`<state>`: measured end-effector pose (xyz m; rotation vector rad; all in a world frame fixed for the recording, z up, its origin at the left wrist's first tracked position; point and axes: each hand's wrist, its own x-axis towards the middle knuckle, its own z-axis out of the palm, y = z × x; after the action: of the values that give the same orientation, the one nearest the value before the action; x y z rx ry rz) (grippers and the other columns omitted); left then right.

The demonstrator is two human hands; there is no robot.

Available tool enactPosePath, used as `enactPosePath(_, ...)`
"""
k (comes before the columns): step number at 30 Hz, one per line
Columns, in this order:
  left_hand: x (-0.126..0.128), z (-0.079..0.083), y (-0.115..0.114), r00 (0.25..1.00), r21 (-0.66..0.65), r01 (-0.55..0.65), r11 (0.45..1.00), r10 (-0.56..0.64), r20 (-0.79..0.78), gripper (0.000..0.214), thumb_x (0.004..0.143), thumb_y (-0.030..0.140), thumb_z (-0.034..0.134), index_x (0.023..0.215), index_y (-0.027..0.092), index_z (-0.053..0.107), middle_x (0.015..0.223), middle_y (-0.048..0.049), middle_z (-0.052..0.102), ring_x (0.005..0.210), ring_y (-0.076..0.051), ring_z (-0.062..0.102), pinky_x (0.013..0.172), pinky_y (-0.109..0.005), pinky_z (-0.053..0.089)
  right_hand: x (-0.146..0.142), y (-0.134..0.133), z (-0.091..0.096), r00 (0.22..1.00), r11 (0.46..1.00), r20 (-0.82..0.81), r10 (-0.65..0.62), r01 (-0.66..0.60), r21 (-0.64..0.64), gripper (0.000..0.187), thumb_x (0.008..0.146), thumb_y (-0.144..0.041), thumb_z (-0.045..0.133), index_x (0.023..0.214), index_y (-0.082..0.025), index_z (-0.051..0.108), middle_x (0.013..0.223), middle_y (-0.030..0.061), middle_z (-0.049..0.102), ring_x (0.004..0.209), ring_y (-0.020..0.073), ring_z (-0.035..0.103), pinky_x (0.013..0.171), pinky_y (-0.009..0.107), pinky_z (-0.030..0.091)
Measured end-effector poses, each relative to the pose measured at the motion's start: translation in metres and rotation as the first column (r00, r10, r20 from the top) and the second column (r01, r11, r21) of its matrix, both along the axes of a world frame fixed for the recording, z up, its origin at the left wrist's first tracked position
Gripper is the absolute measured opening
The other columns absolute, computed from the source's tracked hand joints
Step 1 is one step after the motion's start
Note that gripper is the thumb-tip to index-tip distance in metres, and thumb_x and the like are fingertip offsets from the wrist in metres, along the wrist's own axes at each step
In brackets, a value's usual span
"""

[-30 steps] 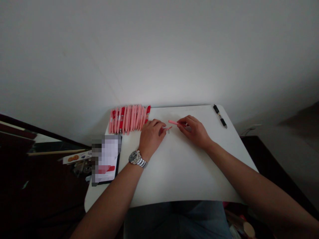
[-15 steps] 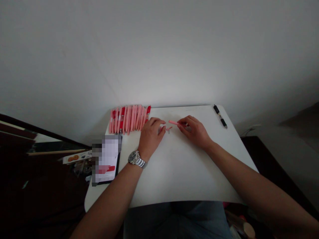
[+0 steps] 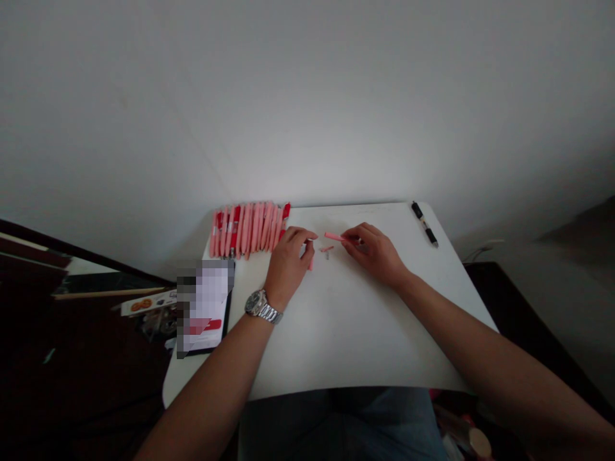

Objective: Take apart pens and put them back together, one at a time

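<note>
My right hand (image 3: 372,250) pinches a pink pen barrel (image 3: 333,236), which points left above the white table (image 3: 355,333). My left hand (image 3: 291,256), with a metal wristwatch (image 3: 263,306) on its wrist, is over the table just right of the pen row. Its thumb and index finger are apart, with nothing visible between them. A short pink pen part (image 3: 311,264) shows beside the left thumb, partly hidden by the hand. Between the hands lie a small pink piece (image 3: 327,248) and a tiny spring-like part (image 3: 327,256).
A row of pink and red pens (image 3: 247,229) lies along the table's back left. In front of it rests a phone or tablet (image 3: 211,301), partly pixelated. One black pen (image 3: 425,224) lies at the back right. The wall (image 3: 336,115) rises behind the table.
My left thumb and index finger have spread apart, and the pink pen part now shows below the thumb. The small pieces between the hands have shifted slightly. My right hand has hardly moved.
</note>
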<state>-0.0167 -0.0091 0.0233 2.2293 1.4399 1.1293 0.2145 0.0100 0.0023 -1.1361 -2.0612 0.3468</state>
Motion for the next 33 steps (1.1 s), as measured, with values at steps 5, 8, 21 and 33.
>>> enactPosePath(5, 0.001, -0.001, -0.001, 0.998, 0.039, 0.015, 0.999, -0.012, -0.058, 0.014, 0.095, 0.014, 0.060, 0.105, 0.021, 0.067, 0.105, -0.0041, 0.066, 0.101, -0.020, 0.064, 0.095, -0.038, 0.053, -0.001, 0.000, 0.002, 1.000, 1.000, 0.017, -0.026, 0.026, -0.003, 0.011, 0.098, -0.029, 0.061, 0.102, -0.021, 0.067, 0.091, 0.0064, 0.065, 0.083, 0.0207, 0.062, 0.072, 0.033, 0.050)
enactPosePath(8, 0.003, -0.001, -0.002, 0.992, 0.064, 0.080, 0.995, -0.073, -0.105, 0.011, 0.095, 0.021, 0.064, 0.105, 0.022, 0.068, 0.106, -0.0047, 0.066, 0.101, -0.021, 0.062, 0.094, -0.040, 0.051, -0.002, 0.000, 0.002, 0.999, 0.999, 0.004, -0.045, 0.045, -0.026, 0.011, 0.098, -0.028, 0.060, 0.102, -0.020, 0.066, 0.092, 0.0070, 0.066, 0.081, 0.0203, 0.062, 0.071, 0.033, 0.050)
enactPosePath(21, 0.009, -0.002, -0.012, 0.834, -0.077, 0.451, 0.889, -0.450, -0.320, 0.019, 0.086, 0.035, 0.079, 0.102, 0.026, 0.074, 0.112, -0.0044, 0.066, 0.109, -0.025, 0.057, 0.098, -0.043, 0.043, -0.003, 0.001, 0.000, 0.996, 0.996, -0.037, -0.077, 0.075, -0.054, 0.010, 0.097, -0.029, 0.060, 0.099, -0.020, 0.065, 0.090, 0.0063, 0.064, 0.078, 0.0195, 0.061, 0.070, 0.033, 0.049)
enactPosePath(33, 0.017, -0.006, -0.015, 0.821, -0.059, 0.451, 0.891, -0.439, -0.365, 0.012, 0.098, 0.031, 0.063, 0.100, 0.024, 0.071, 0.111, -0.0024, 0.068, 0.106, -0.023, 0.057, 0.107, -0.048, 0.036, -0.004, 0.001, 0.003, 0.996, 0.996, -0.047, -0.082, 0.079, -0.050, 0.009, 0.096, -0.027, 0.061, 0.098, -0.020, 0.065, 0.089, 0.0060, 0.064, 0.077, 0.0190, 0.060, 0.070, 0.032, 0.049)
